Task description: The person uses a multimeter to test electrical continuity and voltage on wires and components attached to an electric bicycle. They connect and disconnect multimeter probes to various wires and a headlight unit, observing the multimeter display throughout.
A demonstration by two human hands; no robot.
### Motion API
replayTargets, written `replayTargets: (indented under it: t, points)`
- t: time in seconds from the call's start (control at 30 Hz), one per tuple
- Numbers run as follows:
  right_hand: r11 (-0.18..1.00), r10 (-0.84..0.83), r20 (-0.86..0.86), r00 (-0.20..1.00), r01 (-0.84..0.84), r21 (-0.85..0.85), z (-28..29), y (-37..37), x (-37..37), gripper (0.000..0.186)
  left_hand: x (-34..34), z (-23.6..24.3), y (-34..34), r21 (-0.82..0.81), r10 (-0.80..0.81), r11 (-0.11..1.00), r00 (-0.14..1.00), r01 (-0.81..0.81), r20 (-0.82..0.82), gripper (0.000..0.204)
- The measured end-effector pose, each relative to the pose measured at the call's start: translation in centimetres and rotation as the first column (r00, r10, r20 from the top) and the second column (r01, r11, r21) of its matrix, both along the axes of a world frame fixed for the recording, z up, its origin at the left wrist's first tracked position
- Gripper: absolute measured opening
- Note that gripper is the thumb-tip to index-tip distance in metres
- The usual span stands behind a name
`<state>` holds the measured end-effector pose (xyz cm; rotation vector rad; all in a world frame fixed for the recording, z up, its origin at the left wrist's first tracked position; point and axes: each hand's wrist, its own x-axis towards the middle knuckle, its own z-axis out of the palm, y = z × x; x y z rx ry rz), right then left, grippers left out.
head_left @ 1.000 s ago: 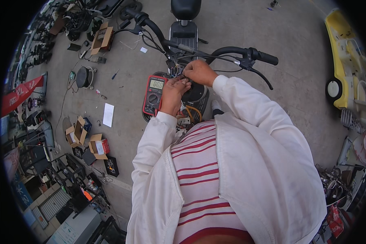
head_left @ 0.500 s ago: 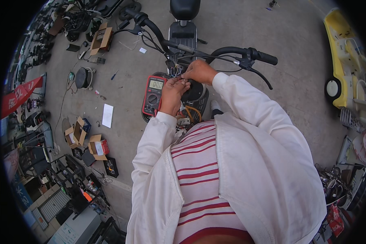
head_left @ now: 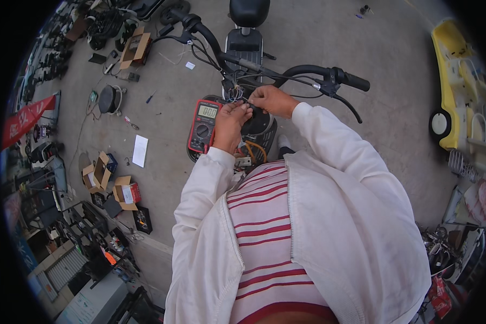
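My left hand point(head_left: 231, 123) is closed with its fingertips on thin wires at the front of an electric scooter, beside a red-and-black multimeter point(head_left: 202, 127) with a lit display. My right hand point(head_left: 272, 100) pinches the wires from the right, its fingertips close to those of my left hand. The bundle of thin coloured wires point(head_left: 236, 90) hangs below the black handlebar point(head_left: 302, 70); its ends are hidden by my fingers. Orange cables point(head_left: 258, 150) and connectors lie below my hands over the scooter's deck.
The scooter's seat point(head_left: 248, 12) is at the top. On the concrete floor to the left lie open cardboard boxes point(head_left: 94, 181), a white sheet point(head_left: 140, 150), a round black stool-like object point(head_left: 108, 99) and a screwdriver point(head_left: 150, 97). A yellow toy-like vehicle point(head_left: 453, 75) stands at the right.
My right hand has shifted slightly right and down, still pinching at the wires. My left hand has barely moved; the view has tilted a little.
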<state>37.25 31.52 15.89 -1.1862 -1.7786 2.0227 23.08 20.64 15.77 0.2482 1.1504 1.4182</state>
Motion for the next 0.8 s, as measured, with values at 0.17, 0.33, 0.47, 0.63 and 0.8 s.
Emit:
replayTargets:
  t: [0.17,0.33,0.47,0.63,0.8]
  points:
    - [0.947,-0.078,-0.022,0.997,0.081,0.31,0.3,-1.4,0.0,0.022,0.0,0.1,0.3,-0.032,-0.018,0.999,1.0,0.018,-0.007,0.018]
    - [0.951,-0.193,-0.063,0.979,0.202,0.235,0.4,-2.1,-0.1,0.02,-0.1,0.0,0.6,-0.056,-0.044,0.998,0.999,0.043,-0.016,0.02]
    - [0.956,-0.273,-0.11,0.956,0.282,0.077,0.9,-2.4,-0.2,0.018,-0.2,0.3,0.8,-0.072,-0.06,0.996,0.998,0.059,-0.013,0.019]
    - [0.919,-0.229,0.108,0.967,0.178,0.352,1.4,-2.4,-0.5,0.022,-0.1,0.4,0.8,-0.08,-0.05,0.996,0.998,0.047,-0.031,0.018]
    - [0.891,-0.224,0.232,0.947,0.102,0.443,3.0,-2.9,-0.7,0.024,-0.3,-0.1,0.7,-0.087,-0.054,0.995,0.998,0.052,-0.016,0.018]
